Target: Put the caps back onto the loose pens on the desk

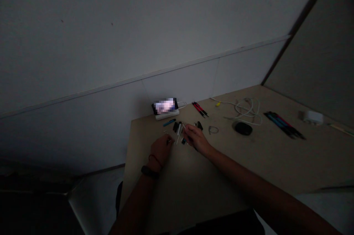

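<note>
Pinching down over a small heap of parts [177, 128], R hand [195, 137] is mostly closed, fingers curled, tips at a thin white stick [179, 135]. Looks held, but too dim to be sure. L hand [163, 149] sits just beside it, fingers curled loosely toward the heap; can't tell if it grips anything small. Black wristband [149, 171] & thin cord bracelet [155, 160] on L wrist.

Heap lies on the desk [221, 168] right in front of both hands, dark & white bits, most too small to tell apart. Just past it is a blue pen [169, 122], w/ a small wire loop [212, 130] to the R.

Further out, red & black pens [199, 109] lie side by side nr a phone [165, 106], its screen blurred, resting on a white power bank [167, 115]. To the R, a white cable [245, 111] lies in loose coils w/ a yellow tag [218, 104], a black oval pouch [243, 128] just in front. Far R: bunch of blue & red pens [283, 125], then a white box [313, 117]. Desk meets a pale wall [110, 43] at the back.
</note>
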`<action>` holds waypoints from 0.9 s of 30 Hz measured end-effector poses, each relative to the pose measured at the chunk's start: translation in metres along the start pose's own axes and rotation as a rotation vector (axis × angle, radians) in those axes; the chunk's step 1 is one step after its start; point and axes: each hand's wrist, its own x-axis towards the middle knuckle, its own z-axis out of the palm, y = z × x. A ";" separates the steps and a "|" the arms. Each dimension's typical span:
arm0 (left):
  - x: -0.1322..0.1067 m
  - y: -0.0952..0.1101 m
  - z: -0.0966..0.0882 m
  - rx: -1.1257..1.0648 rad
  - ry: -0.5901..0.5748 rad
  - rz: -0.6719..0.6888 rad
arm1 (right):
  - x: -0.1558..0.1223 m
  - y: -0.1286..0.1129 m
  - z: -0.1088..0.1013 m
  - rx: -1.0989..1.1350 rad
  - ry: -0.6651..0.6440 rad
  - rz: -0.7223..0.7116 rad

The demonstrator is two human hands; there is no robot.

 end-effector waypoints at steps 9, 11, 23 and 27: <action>0.000 0.003 -0.005 -0.488 0.160 0.021 | 0.001 0.004 0.001 -0.119 -0.040 0.024; -0.002 0.008 -0.005 -0.579 0.145 0.050 | -0.001 0.004 0.002 -0.136 -0.072 0.047; -0.005 0.017 0.002 -0.830 0.140 0.030 | -0.005 0.007 0.001 -0.274 -0.292 0.000; -0.007 0.018 0.003 -0.879 0.128 0.003 | -0.006 0.005 0.002 -0.334 -0.277 -0.052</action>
